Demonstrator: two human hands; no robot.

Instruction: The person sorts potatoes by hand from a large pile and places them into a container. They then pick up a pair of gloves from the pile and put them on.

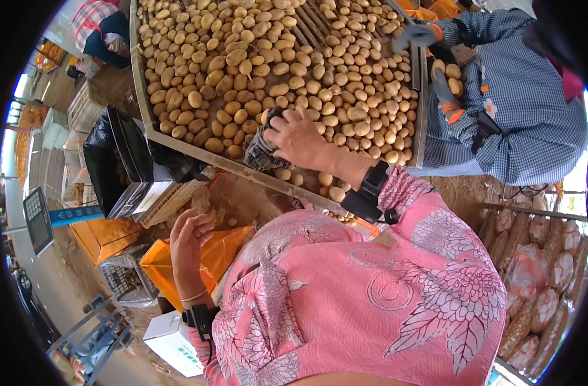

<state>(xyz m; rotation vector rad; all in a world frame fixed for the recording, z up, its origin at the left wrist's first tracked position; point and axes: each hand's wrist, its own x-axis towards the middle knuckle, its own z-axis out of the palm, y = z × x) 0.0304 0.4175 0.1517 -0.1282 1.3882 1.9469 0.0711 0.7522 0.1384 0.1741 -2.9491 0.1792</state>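
Observation:
On the near edge of the potato table, my right hand point(298, 140) is closed over a crumpled grey and black work glove point(261, 153). Potatoes point(239, 116) of mixed sizes lie around that hand, spread thickly over the slatted sorting table point(300, 33). Lower left, my left hand point(189, 233) hangs in the air with loosely bent fingers and nothing in it. Below and beside it is an orange bag or crate liner point(226, 254).
A co-worker in a checked smock point(532, 90) stands right of the table, gloved, holding potatoes. Another person point(101, 26) is at upper left. Left stand a black bag point(104, 151), a scale display point(39, 220) and a white box point(171, 341). Filled net sacks point(541, 309) lie at right.

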